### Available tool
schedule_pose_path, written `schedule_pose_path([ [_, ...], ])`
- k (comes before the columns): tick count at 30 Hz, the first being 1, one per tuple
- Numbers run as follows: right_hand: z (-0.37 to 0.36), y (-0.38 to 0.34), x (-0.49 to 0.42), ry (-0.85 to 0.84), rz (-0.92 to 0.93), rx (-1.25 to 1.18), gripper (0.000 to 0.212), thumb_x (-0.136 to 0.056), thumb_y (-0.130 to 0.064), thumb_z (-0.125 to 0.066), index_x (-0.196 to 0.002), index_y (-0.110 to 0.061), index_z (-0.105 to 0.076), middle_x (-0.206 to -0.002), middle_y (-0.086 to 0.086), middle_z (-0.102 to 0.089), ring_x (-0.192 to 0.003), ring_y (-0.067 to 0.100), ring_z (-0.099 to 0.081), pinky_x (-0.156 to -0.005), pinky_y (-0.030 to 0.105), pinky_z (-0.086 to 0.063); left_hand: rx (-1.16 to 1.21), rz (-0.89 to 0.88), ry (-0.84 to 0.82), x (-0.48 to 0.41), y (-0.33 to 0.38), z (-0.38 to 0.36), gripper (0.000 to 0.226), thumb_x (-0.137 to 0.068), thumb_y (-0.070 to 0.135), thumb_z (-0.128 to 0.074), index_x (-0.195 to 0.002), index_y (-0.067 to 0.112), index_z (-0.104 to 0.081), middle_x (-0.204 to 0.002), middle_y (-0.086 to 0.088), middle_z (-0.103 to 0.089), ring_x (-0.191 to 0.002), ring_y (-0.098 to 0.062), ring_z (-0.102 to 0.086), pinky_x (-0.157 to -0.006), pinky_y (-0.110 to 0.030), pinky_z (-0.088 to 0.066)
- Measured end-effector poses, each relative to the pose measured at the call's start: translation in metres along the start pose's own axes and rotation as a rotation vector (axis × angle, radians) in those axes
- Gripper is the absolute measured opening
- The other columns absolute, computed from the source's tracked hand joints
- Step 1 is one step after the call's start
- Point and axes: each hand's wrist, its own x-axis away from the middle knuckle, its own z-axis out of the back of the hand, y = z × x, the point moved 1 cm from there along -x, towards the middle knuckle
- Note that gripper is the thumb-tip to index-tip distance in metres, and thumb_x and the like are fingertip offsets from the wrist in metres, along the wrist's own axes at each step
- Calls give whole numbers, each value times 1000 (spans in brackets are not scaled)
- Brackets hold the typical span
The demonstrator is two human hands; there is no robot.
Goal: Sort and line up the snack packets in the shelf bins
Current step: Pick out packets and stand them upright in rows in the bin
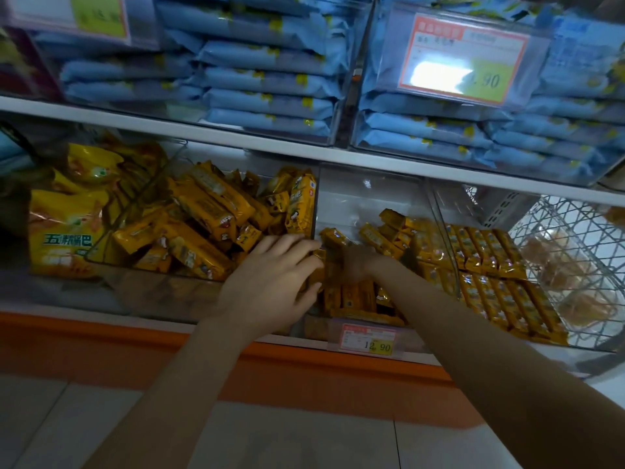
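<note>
1. The lower shelf [236, 143] carries three clear bins side by side. The step in hand looks like lining up the middle bin [368, 194], which has bare space at the back and is only part filled.
2. The left bin [142, 265] holds a jumbled heap of yellow packets [203, 228] lying at all angles. It seems to be both the stock to draw from and the largest job left.
3. The right bin [443, 211] already shows neat rows of packets [497, 289], a fair pattern for the rest.
4. In the middle bin a short row of standing packets [351, 296] sits at the front, with loose packets [389, 231] behind it.
5. The left hand [274, 275] is spread with nearly straight fingers. Its fingertips press the row's left end, just beside the divider.
6. The right hand [355, 262] reaches into the same bin among the packets. It is dark and blurred, so I cannot tell whether it grips anything.
7. Next, the loose packets likely need turning upright and squeezing into the row between both hands.
</note>
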Motion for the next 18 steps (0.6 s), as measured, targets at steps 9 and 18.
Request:
schedule_pose_path([
  [9,2,8,13,67,65,-386,101,-71,-42,-78,-148,-19,-17,-145,6,-39,-128,24,-43,-102,35,-41,-1,11,10,-2,1,-1,39,-85,41,-37,-98,23,-69,-119,3,-62,-114,-19,-52,-92,-37,-43],
  [18,3,21,43,222,221,-447,41,-83,-29,-70,-117,-21,-50,-112,-1,-46,-103,16,-48,-85,29,-41,41,16,10,-1,3,1,38,-85,41,-37,-100,24,-68,-120,4,-60,-111,-17,-53,-89,-36,-46],
])
